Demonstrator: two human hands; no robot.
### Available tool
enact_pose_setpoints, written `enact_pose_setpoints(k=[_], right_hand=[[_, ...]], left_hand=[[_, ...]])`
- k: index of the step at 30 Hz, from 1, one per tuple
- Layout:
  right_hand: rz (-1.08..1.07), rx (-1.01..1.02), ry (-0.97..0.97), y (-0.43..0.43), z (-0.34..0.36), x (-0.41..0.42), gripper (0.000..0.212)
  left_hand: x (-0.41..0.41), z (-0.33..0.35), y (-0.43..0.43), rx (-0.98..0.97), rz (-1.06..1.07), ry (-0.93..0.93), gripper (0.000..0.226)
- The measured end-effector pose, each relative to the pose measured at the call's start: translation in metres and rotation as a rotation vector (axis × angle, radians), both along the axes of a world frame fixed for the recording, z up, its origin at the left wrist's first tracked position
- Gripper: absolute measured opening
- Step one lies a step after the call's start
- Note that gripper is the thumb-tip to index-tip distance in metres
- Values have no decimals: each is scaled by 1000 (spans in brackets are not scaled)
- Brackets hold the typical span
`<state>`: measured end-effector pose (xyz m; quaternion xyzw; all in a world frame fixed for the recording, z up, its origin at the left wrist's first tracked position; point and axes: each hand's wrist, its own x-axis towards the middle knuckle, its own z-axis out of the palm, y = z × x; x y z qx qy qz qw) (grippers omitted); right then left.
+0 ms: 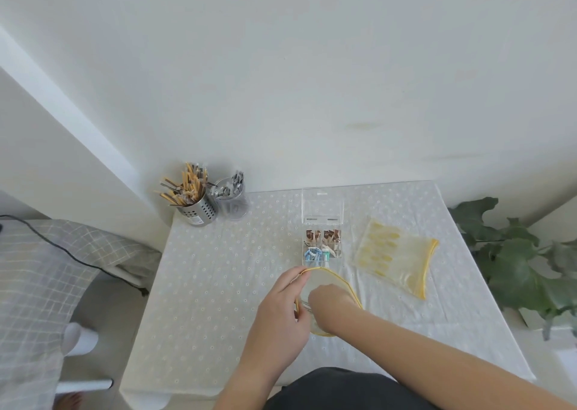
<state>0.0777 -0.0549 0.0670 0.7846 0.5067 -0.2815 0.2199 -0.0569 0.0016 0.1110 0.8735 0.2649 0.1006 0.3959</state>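
Bright, even daylight, faint soft shadows, slight overall blur, and wide-angle bending at the edges.

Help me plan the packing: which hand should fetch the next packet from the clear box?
Right, probably. The left hand pinches the mesh bag open by its yellow rim; the right hand sits inside its mouth, just short of the clear compartment box.

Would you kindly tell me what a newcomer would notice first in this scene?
First, the left hand holds open a yellow-rimmed mesh bag at front centre while the right hand reaches into it. Behind sits a clear compartment box; a second mesh bag lies to its right.
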Motion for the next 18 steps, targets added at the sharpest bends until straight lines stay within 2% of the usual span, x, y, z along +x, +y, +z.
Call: enact_pose_setpoints(k=[6, 12, 16, 18], right_hand=[[9, 41, -22, -7, -24, -3, 26], [-5, 168, -17, -8, -44, -6, 43], [-41, 215, -8, -9, -42, -11, 37], [-80, 214, -7, -12, -43, -10, 42]], left_hand=[[0, -3, -5, 21, -24, 12, 62], [1, -1, -7, 38, -25, 18, 63], [2, -3, -7, 55, -37, 21, 63], [2, -5, -8, 59, -41, 27, 63]])
